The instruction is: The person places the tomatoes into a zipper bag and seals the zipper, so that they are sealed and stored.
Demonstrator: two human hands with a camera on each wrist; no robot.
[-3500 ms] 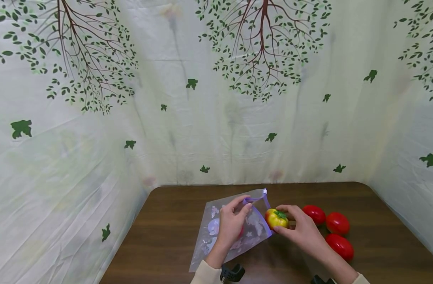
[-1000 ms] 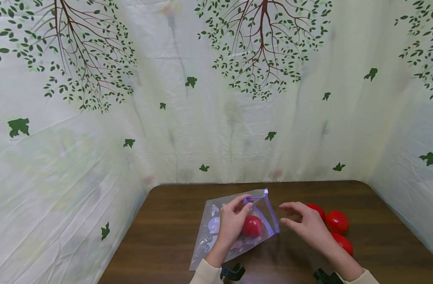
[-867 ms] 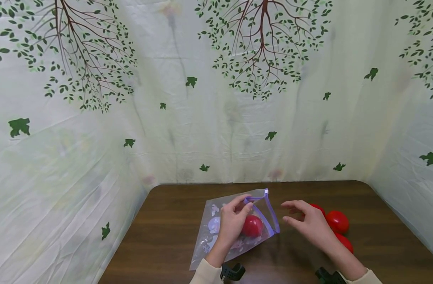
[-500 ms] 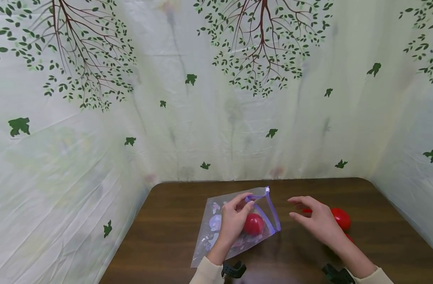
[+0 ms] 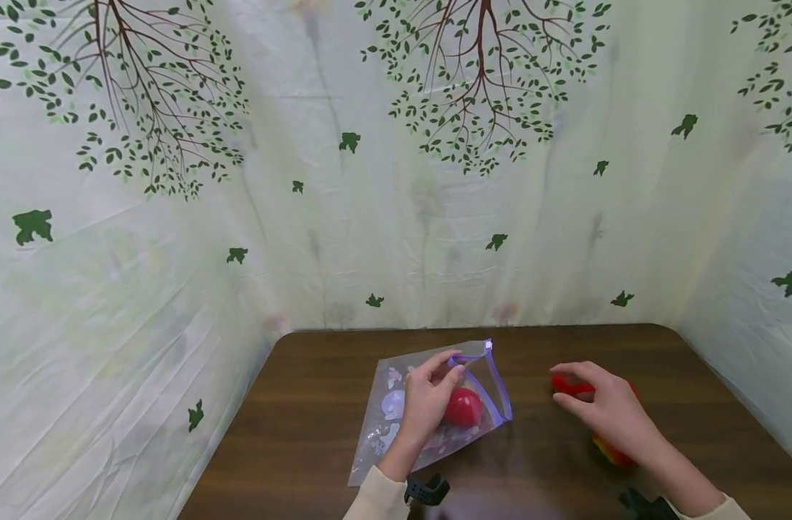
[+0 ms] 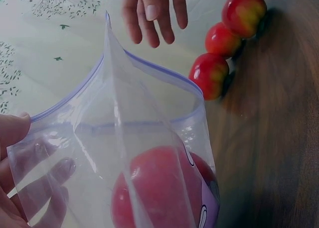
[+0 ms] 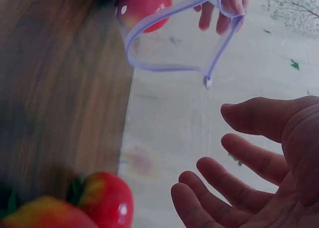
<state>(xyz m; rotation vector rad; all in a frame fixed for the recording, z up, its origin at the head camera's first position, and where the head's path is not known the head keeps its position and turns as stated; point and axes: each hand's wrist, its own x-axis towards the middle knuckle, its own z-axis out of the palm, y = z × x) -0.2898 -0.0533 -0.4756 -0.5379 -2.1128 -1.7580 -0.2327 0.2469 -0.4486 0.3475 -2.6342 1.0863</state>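
Observation:
My left hand point(image 5: 424, 397) pinches the rim of a clear zip bag point(image 5: 370, 448) with a purple zip edge. Its mouth gapes to the right. Inside lies a red pepper-like toy vegetable point(image 5: 463, 408), seen through the plastic in the left wrist view too. My right hand point(image 5: 606, 408) hovers at the right, thumb and fingers spread apart with nothing between them in the right wrist view. Beneath it in the head view, a red toy vegetable point(image 5: 567, 386) shows between thumb and fingers. Three red-and-yellow ones line up in the left wrist view, the nearest toy vegetable point(image 6: 209, 76) closest to the bag.
A brown wooden table point(image 5: 305, 404) carries everything. Behind it hangs a pale cloth point(image 5: 434, 274) printed with trees and leaves. Another toy vegetable point(image 5: 610, 451) pokes out below my right wrist. A white slider point(image 5: 489, 345) sits at the bag's far corner.
Earlier, my right hand held a yellow-and-red toy vegetable at the bag's mouth; that one is now inside. The emptied right hand has moved rightward over the others. My left hand keeps its pinch.

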